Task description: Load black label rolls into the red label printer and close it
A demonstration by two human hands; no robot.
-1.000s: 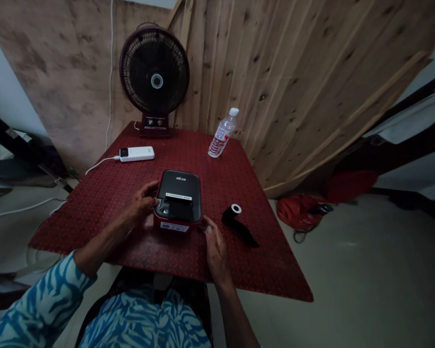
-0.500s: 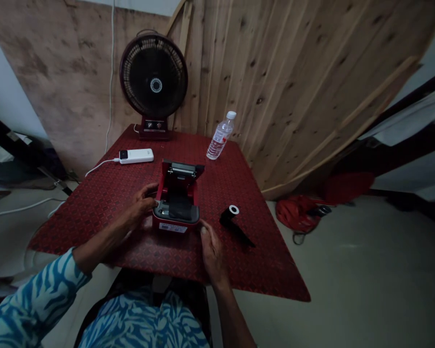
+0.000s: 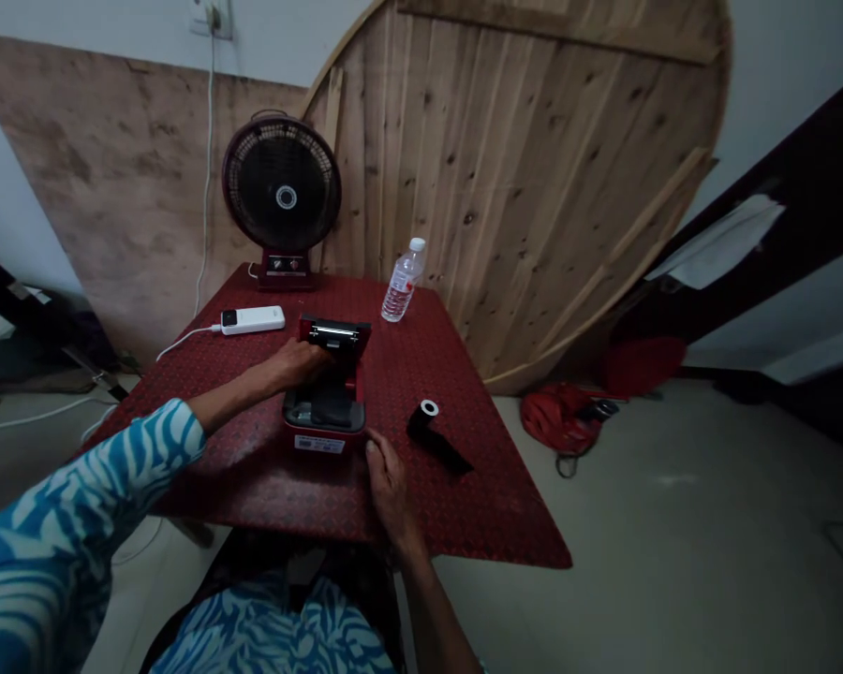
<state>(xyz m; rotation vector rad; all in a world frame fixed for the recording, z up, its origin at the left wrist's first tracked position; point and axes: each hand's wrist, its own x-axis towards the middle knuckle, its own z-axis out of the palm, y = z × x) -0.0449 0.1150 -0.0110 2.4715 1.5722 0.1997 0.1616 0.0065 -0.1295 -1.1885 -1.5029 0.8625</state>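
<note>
Red-and-black printer [image 3: 323, 417] open on the surface [image 3: 245, 477], left hand [image 3: 301, 363] in at the raised lid [image 3: 335, 335]!
Its grip can't be told; right hand [image 3: 388, 473], loosely curled, steadies the near corner.

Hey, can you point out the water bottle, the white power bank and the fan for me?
Water bottle [image 3: 401, 288], head view, on its clear side.
White power bank [image 3: 257, 319], head view, on its top face.
Fan [image 3: 286, 197], head view, on its hub.
</note>
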